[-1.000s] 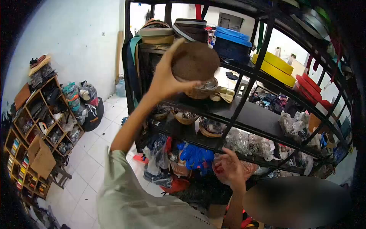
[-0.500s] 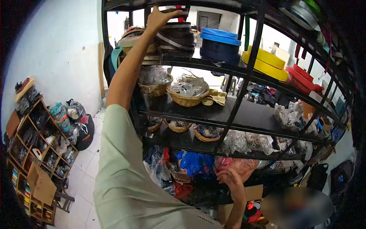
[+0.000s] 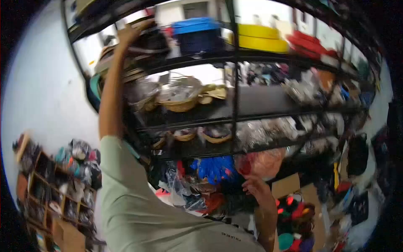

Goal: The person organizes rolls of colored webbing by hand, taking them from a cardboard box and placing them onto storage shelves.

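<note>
My left hand [image 3: 131, 32] is raised high at the upper left, blurred, with its fingers round the edge of a dark strap roll [image 3: 147, 22] on top of a stack of dark rolls [image 3: 153, 42]. Right of this stack stand blue rolls [image 3: 196, 26] and yellow rolls [image 3: 258, 38] on the same shelf. My right hand [image 3: 257, 189] is low at the centre right, its fingers loosely bent and apart, with nothing seen in it. It is just below a pink and orange plastic bag [image 3: 268, 161].
Wicker baskets [image 3: 180, 103] and clear plastic bags [image 3: 252, 134] fill the lower shelves. A black upright post [image 3: 235, 84] crosses the rack. At the lower right is an open cardboard box [image 3: 287, 185] with coloured spools; a wooden cubby rack [image 3: 40, 176] is at the lower left.
The view has turned to the right, so the rack appears further left and more of the open box shows. My left hand stays at the dark rolls. My right hand remains near the plastic bag.
</note>
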A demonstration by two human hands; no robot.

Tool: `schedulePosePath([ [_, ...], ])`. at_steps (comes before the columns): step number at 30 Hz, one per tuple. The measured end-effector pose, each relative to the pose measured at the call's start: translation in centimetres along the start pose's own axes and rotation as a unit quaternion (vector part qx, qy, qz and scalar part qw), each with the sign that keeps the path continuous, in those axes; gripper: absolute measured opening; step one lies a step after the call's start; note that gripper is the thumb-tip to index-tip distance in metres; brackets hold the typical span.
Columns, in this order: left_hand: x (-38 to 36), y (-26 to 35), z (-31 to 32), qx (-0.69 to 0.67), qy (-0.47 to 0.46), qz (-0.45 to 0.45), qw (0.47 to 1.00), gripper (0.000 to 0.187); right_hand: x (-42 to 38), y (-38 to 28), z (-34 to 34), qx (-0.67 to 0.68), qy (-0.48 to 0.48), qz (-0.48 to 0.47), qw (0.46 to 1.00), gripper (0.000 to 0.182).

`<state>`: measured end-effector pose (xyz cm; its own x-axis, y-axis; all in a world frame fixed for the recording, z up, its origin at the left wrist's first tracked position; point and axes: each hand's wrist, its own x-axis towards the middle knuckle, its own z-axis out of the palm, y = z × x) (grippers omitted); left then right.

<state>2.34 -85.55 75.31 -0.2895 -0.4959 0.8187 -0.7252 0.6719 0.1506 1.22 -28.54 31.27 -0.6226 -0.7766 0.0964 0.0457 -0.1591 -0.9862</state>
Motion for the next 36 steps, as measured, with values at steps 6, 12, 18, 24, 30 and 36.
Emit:
schedulePosePath([
  [6,-24.7,11.3,-6.3,-0.358,0.115,0.227,0.898,0.056,-5.5,3.2,-3.2,-0.06,0.14,-0.056,0.987,0.041],
  [12,-63.9,25.4,0.8,-0.36,-0.402,0.551,0.636,0.039,-19.8,9.0,-8.8,-0.073,0.415,0.026,0.907,0.028],
  [18,-91.4,33.5,8.6,-0.287,-0.713,0.616,0.174,0.044,-38.0,19.8,-17.4,0.018,0.694,0.158,0.702,0.031],
  [24,-100.8,54.7,6.2,-0.449,-0.582,0.605,0.305,0.046,-50.3,27.1,-31.7,-0.274,0.663,0.366,0.593,0.055],
  [30,-107.4,70.5,2.6,-0.455,-0.469,0.661,0.369,0.056,-50.3,31.0,-39.6,-0.389,0.646,0.388,0.53,0.085],
  [36,-113.5,70.8,2.6,-0.447,-0.437,0.703,0.339,0.075,-48.7,29.9,-30.6,-0.338,0.586,0.413,0.61,0.076],
])
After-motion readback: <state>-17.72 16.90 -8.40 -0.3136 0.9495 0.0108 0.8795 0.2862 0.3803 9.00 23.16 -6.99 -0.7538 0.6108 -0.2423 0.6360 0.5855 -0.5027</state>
